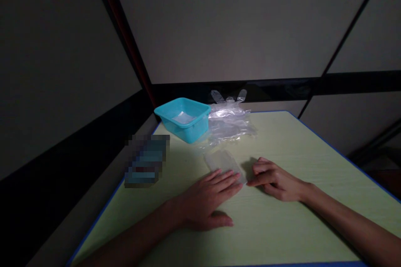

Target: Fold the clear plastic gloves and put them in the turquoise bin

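A flat, folded rectangle of thin translucent plastic [222,159] lies on the table, apparently a disposable glove. My left hand [213,198] rests palm down over its near part, fingers stretched out and thumb apart. Just to the right is my right hand [277,180], with most fingers curled in and the index finger pointing left. That fingertip is at or very near the plastic's near right corner; nothing shows in the curled fingers. Behind the folded piece lies a loose pile of clear disposable plastic gloves [230,123], some glove fingers sticking up at the back.
A turquoise plastic basket [197,131] stands at the back left, with a whitish flat piece [184,117] inside. A pixelated object [147,162] lies near the left edge. The pale yellow-green table [300,150] has blue edging and stands against panelled walls.
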`<state>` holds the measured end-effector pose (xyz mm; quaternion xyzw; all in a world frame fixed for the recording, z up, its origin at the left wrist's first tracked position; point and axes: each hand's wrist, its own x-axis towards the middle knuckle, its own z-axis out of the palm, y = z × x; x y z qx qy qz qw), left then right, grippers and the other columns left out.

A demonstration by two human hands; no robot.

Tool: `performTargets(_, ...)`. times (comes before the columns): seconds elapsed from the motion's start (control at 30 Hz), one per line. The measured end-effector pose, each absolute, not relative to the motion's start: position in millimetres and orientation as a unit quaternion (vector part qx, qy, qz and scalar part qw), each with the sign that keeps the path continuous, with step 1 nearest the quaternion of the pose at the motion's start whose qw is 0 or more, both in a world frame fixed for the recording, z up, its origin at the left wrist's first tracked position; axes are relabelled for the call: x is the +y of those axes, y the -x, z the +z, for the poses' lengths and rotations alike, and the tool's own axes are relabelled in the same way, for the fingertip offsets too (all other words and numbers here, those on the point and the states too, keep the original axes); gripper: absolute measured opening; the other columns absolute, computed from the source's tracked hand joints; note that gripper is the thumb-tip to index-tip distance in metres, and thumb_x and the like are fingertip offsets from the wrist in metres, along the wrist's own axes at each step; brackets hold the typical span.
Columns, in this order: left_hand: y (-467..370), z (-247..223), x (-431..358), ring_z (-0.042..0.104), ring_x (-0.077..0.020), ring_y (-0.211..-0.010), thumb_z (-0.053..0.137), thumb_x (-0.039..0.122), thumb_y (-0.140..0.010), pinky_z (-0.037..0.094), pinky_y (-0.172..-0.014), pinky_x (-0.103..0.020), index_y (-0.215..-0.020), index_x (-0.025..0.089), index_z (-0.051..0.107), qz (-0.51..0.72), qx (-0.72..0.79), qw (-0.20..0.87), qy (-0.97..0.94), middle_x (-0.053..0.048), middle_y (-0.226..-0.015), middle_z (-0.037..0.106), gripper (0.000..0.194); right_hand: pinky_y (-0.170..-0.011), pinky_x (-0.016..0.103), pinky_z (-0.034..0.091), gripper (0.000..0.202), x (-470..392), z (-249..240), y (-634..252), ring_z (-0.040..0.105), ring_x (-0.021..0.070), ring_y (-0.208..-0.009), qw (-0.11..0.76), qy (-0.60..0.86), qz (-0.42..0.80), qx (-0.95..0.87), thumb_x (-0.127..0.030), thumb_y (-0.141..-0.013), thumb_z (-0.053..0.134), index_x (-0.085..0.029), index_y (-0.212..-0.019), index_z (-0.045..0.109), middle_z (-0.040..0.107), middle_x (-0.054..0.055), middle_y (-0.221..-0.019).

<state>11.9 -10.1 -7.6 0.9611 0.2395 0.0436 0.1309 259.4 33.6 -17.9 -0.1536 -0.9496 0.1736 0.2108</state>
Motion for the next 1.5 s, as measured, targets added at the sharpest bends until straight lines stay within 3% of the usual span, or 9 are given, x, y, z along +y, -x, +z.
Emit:
performTargets(0.4, -10, -11, -11, 0.013, -0.0242, -0.13, 0.037, 0.054, -0.082, 0.011, -0.105, -0.041, -0.135, 0.017, 0.019, 0.064, 0.237, 0.138, -0.96, -0.01, -0.142, 0.014, 0.067, -0.06, 0.031, 0.031, 0.029, 30, -16, -258, 0.043, 0.0147, -0.059, 0.253, 0.158, 0.158, -0.941, -0.01, -0.073, 0.036, -0.015, -0.081, 0.064, 0.046, 0.002, -0.058)
performTargets(0.6, -10, -10, -11, 0.012, -0.0233, -0.13, 0.036, 0.054, -0.083, 0.01, -0.105, -0.04, -0.136, 0.018, 0.017, 0.064, 0.237, 0.138, -0.96, -0.009, -0.142, 0.012, 0.067, -0.062, 0.032, 0.032, 0.033, 29, -16, -257, 0.043, 0.0156, -0.06, 0.196, 0.159, 0.145, -0.957, -0.009, -0.071, 0.038, -0.017, -0.09, 0.063, 0.049, 0.002, -0.06)
performTargets(1.03, 6, -9, 2, 0.007, -0.023, -0.131, 0.03, 0.056, -0.084, 0.009, -0.105, -0.04, -0.136, 0.02, 0.018, 0.024, 0.282, 0.123, -0.951, -0.007, -0.143, 0.009, 0.064, -0.066, 0.028, 0.033, 0.026, 27, -15, -254, 0.044, 0.0142, -0.06, 0.161, 0.171, 0.147, -0.961, -0.007, -0.067, 0.041, -0.016, -0.08, 0.062, 0.052, 0.002, -0.061)
performTargets(1.33, 33, -22, 25, 0.013, -0.0203, -0.13, 0.032, 0.037, -0.09, 0.019, -0.103, -0.041, -0.134, 0.019, 0.022, 0.064, 0.395, 0.066, -0.914, -0.009, -0.142, 0.017, 0.049, -0.067, 0.03, 0.035, 0.028, 27, -19, -255, 0.045, 0.0145, -0.059, 0.169, 0.175, 0.139, -0.96, -0.007, -0.069, 0.04, -0.017, -0.081, 0.062, 0.05, 0.001, -0.058)
performTargets(1.5, 29, -22, 20, 0.019, -0.0209, -0.128, 0.04, 0.031, -0.087, 0.022, -0.103, -0.041, -0.132, 0.016, 0.027, 0.116, 0.417, 0.01, -0.902, -0.01, -0.14, 0.023, 0.049, -0.069, 0.032, 0.035, 0.03, 24, -18, -257, 0.048, 0.0163, -0.063, 0.148, 0.175, 0.102, -0.968, -0.01, -0.07, 0.041, -0.017, -0.09, 0.062, 0.057, 0.004, -0.065)
